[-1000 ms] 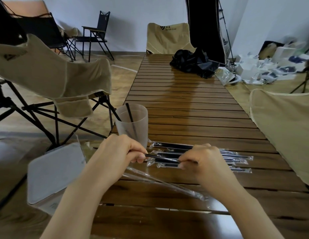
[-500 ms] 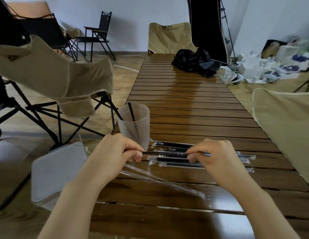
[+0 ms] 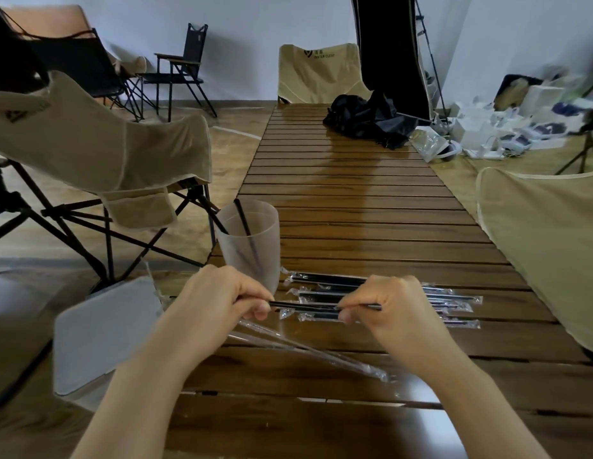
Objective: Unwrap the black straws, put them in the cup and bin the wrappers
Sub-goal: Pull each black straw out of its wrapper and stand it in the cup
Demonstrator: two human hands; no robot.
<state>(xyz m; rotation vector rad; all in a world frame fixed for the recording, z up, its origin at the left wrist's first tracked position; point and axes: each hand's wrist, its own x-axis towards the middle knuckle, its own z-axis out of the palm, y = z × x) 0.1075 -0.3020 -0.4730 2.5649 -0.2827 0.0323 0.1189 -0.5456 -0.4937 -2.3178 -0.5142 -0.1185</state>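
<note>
Held straw: a thin black plastic straw [image 3: 303,305] lies level between the two hands, just above the table, in front of the wrapped ones.
Left hand: the left hand [image 3: 222,301] pinches the straw's left end between thumb and curled fingers; a long clear plastic wrapper [image 3: 308,349] trails from under this hand, slanting right and toward the camera across the table.
Right hand: the right hand [image 3: 386,309] pinches the same straw nearer its right end, fingers curled round it; a short tip of the straw sticks out past the knuckles.
Wrapped straws: a small row of black straws in clear plastic sleeves [image 3: 454,301] lies flat on the table just behind the hands, lengthwise left to right; the exact count is unclear, since the hands cover part of it.
Cup: a frosted translucent plastic cup [image 3: 252,240] stands upright near the table's left edge, just beyond the left hand, with one black straw [image 3: 242,217] leaning inside it.
Bin: a pale grey lidded bin [image 3: 99,332] sits on the floor just left of the table, its lid down.
Table: a long brown slatted wooden table [image 3: 354,200] runs away from the camera.
Far end: a crumpled black cloth [image 3: 368,119] lies on it.
Surroundings: beige folding camp chairs [image 3: 99,144] stand on the left and at the far end.
</note>
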